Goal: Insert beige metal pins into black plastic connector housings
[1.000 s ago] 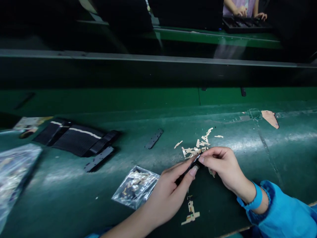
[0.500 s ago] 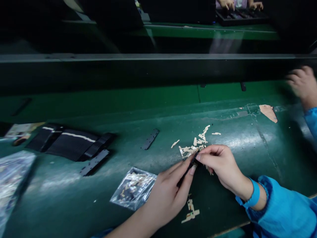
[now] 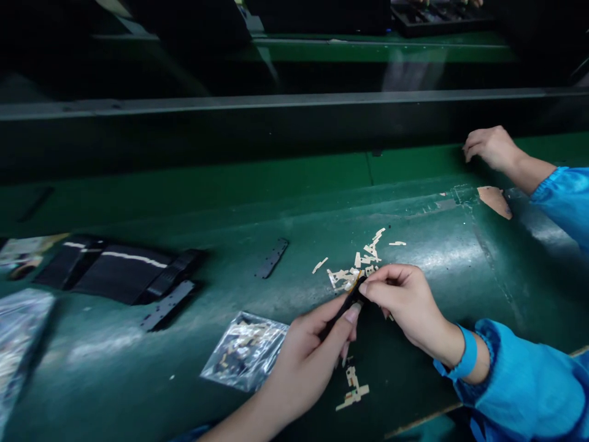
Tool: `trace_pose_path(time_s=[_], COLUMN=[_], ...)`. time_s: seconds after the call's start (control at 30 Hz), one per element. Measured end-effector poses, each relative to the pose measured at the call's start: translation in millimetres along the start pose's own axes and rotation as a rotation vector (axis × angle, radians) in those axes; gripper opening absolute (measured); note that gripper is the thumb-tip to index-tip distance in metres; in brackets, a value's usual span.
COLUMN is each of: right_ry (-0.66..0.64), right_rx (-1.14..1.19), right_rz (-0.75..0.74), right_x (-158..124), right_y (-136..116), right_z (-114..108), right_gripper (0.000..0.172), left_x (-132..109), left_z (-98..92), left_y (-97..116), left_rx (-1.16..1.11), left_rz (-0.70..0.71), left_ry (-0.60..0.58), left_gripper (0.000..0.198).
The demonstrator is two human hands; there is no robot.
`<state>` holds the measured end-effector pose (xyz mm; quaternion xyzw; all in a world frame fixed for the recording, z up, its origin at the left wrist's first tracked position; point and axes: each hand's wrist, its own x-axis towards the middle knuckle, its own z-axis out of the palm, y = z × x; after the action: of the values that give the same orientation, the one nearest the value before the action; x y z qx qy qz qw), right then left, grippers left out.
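My left hand (image 3: pixel 306 362) is closed around a narrow black plate (image 3: pixel 350 301), holding it at a slant over the bench. At its far end, my right hand (image 3: pixel 411 304) pinches with thumb and forefinger; whether a small part sits between those fingertips is hidden. A thin amber edge shows along the plate there. Just beyond lie several cream-coloured cut pieces (image 3: pixel 343 279), scattered in a loose heap. A larger cream cut-out (image 3: pixel 353 390) rests below my hands. Beside my left wrist is a clear plastic bag (image 3: pixel 246 353) of small parts.
Another dark plate with holes (image 3: pixel 272 259) lies left of the heap. Farther left are a stack of black plates (image 3: pixel 124 270), one loose plate (image 3: pixel 169 306) and a large plastic bag (image 3: pixel 21 344). A co-worker's hand (image 3: pixel 492 147) reaches over the green back strip at right.
The co-worker's hand has moved left to where a black strip lay on the back surface. My hands stay together at the plate, which has turned slightly and now shows an amber edge.
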<state>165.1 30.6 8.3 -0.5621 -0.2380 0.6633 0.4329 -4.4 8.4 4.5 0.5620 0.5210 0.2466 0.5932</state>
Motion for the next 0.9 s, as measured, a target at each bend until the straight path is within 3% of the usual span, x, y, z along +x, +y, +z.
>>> trace_pose_path(time_s=[0.23,0.4,0.53,0.9], right_ry=[-0.02,-0.228,-0.271,-0.211], right_rx=[-0.077,-0.171,-0.2,-0.244], right_rz=[-0.157,-0.124,-0.125,-0.204], right_x=[5.7,8.3,6.6,3.2], right_y=[-4.5,-6.2,-5.1,-2.6], right_z=[-11.7,-19.8,-19.8,-16.1], right_gripper=[0.013,0.018,0.012,0.011], left_x=[6.9,5.8,3.5,2.2], left_z=[-4.1,-7.9,-7.6,-4.5], left_y=[0.2,-0.3,-2.8,-3.8], left_rx=[-0.306,-0.579,-0.572,-0.357], left_rz=[-0.118,-0.212,-0.209,-0.14], left_ry=[-0.055,-0.129,-0.132,-0.102], left_gripper=[0.043,0.039,0.043,0.045])
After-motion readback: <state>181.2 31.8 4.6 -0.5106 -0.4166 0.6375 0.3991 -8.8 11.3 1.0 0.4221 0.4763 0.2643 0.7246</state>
